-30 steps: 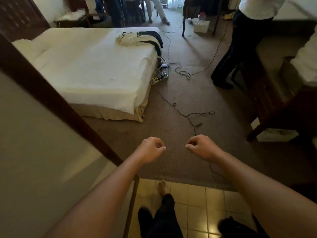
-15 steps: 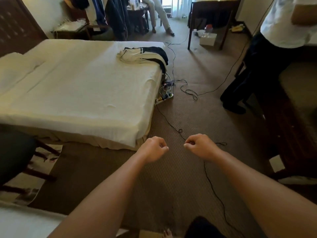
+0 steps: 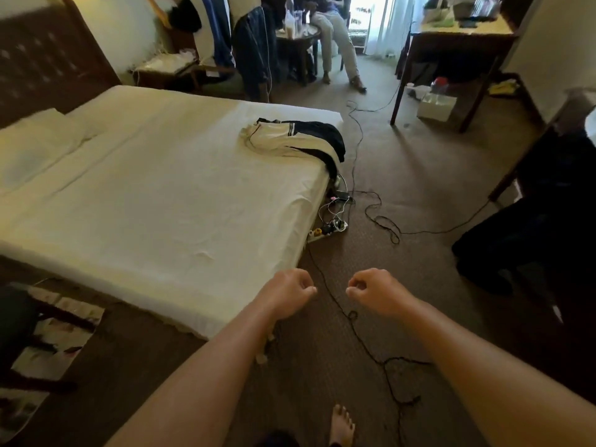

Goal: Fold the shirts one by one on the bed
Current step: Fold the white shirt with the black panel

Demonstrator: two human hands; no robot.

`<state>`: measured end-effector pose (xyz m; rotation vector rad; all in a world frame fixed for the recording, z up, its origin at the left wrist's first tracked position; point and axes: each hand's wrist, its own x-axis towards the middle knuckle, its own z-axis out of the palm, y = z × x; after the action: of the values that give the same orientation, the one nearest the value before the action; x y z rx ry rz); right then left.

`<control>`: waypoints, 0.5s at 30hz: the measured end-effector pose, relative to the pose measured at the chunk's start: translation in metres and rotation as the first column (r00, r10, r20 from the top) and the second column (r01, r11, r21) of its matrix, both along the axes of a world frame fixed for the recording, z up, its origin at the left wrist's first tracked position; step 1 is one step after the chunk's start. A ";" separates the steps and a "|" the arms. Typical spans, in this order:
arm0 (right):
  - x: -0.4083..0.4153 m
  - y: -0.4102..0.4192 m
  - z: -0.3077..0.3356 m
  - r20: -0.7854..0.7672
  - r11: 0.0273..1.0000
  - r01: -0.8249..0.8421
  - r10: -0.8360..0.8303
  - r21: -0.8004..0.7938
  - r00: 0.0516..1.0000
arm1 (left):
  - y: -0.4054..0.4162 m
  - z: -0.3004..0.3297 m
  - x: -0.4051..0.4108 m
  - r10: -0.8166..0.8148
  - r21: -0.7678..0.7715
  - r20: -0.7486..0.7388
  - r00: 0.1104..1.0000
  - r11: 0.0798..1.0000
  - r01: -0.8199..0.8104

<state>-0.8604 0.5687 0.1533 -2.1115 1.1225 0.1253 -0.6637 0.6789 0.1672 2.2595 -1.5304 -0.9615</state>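
Nearest, a bare foot (image 3: 342, 425) is standing on the brown patterned carpet (image 3: 429, 175) at the bottom edge; two bare forearms are reaching forward from the lower corners; the left hand (image 3: 285, 293) and the right hand (image 3: 374, 290) are hovering side by side above the carpet, close but not touching, each with fingers curled into a loose fist and gripping nothing; the left hand is hanging just off the near right corner of the wide bed covered in a smooth cream sheet (image 3: 167, 201). At the near left a dark wooden chair (image 3: 22, 324) is sitting over scattered papers; thin black cables (image 3: 380, 346) are snaking across the carpet between the arms and on toward a white power strip with plugs (image 3: 327, 229) lying against the bed's right side. Farther along, a crumpled pile of cream and navy shirts (image 3: 296, 140) is lying on the far right part of the bed, one dark edge draping over the side above the power strip; white pillows (image 3: 38, 140) are resting at the left against a dark padded headboard (image 3: 48, 62). At the right a person in dark trousers (image 3: 529, 227) is standing, only partly visible. Beyond, a dark wooden desk (image 3: 458, 37) is standing over a white box (image 3: 435, 106); at the far end a seated person in light trousers (image 3: 338, 37) is sitting beside a small round table (image 3: 298, 37), with clothes hanging on the wall to the left.
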 end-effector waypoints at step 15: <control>0.201 -0.275 -0.021 -0.065 0.997 -0.070 0.071 0.022 0.995 | -0.246 -0.036 0.197 0.167 0.045 -0.056 0.984 0.985 -0.165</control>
<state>-0.6597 0.2941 0.1326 -2.1440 1.0803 0.2398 -0.4668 0.4325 0.1309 2.3203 -1.2858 -1.0109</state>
